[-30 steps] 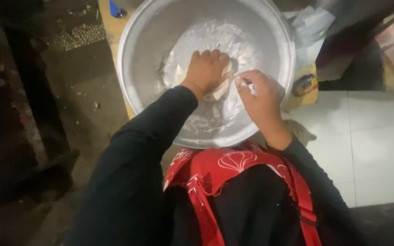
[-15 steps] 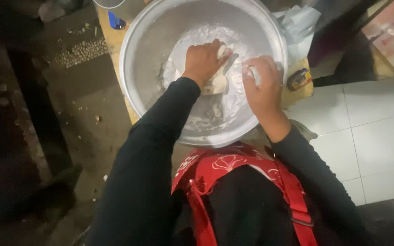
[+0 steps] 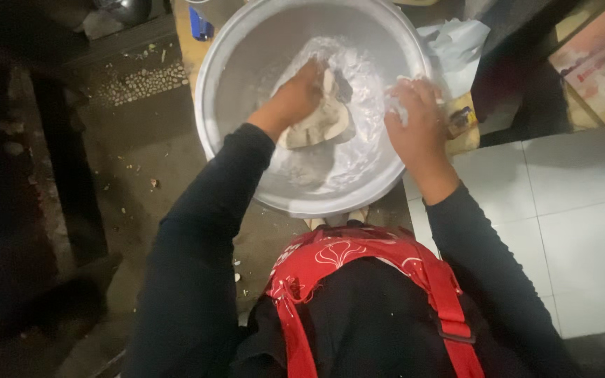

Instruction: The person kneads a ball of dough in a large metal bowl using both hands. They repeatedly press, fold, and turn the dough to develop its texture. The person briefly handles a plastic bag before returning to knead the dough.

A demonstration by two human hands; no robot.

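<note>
A large round metal bowl dusted with white flour sits in front of me. Inside it lies a pale lump of dough. My left hand presses down on the dough, fingers curled into it. My right hand, floury at the fingers, rests on the bowl's right rim and grips it. Both arms wear black sleeves. A red patterned apron hangs over my dark clothes below the bowl.
The bowl stands on a yellowish wooden surface. A blue object lies at its far left, white paper or plastic to the right. White floor tiles on the right, dark littered ground on the left.
My left hand has shifted left across the bowl with the dough. My right hand has moved out from the middle to the bowl's right rim.
</note>
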